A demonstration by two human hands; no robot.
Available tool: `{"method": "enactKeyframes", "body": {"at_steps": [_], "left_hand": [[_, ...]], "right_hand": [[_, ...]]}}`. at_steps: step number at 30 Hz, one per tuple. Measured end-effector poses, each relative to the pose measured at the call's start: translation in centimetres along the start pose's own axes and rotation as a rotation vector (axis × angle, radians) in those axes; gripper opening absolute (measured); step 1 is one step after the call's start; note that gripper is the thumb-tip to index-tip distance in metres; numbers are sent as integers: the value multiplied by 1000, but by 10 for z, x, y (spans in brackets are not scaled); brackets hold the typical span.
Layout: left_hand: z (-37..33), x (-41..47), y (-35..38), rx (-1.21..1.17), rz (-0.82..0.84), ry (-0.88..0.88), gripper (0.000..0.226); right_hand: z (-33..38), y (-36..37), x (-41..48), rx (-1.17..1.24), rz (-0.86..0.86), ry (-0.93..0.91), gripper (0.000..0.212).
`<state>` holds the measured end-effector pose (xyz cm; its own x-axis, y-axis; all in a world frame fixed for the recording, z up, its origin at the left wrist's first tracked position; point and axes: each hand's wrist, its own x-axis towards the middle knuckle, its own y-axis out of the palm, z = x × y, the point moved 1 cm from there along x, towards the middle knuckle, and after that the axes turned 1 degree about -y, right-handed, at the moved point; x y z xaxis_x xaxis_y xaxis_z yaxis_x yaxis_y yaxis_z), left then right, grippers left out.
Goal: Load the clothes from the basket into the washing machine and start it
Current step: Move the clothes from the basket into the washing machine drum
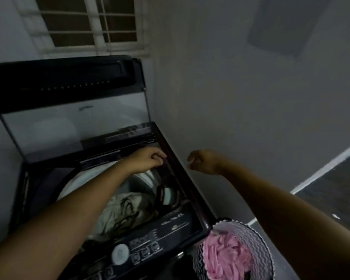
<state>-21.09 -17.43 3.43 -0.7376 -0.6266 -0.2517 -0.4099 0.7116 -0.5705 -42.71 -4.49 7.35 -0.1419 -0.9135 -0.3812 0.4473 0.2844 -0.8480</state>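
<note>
Beside the wall, I saw the washing machine [101, 199], lid raised, pale clothes [125, 213] inside; basket [257, 243] cropped at bottom right; left hand [150, 159] curled, empty; right hand [205, 161] blurred, loosely curled.

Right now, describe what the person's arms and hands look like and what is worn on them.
Both arms are bare from as far up as the frame shows; no sleeves appear. The left hand and right hand wear no gloves. No watch or bracelet shows; rings cannot be ruled out in the dim blur.

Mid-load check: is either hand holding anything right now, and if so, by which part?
No garment is in either hand. The left hand is curled at the far right rim of the washing machine; whether it grips the rim is unclear. The right hand is loosely closed in the air.
</note>
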Motion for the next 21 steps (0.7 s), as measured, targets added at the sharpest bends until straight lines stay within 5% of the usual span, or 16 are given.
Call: {"method": "enactKeyframes", "body": {"at_steps": [12,21], "left_hand": [[-143,73,193,-22,63,32,19],[-113,116,354,-58,185,-114,22]], "right_hand": [[-240,4,-104,189,-76,183,38],[-366,123,-118,318,63,321,35]]}}
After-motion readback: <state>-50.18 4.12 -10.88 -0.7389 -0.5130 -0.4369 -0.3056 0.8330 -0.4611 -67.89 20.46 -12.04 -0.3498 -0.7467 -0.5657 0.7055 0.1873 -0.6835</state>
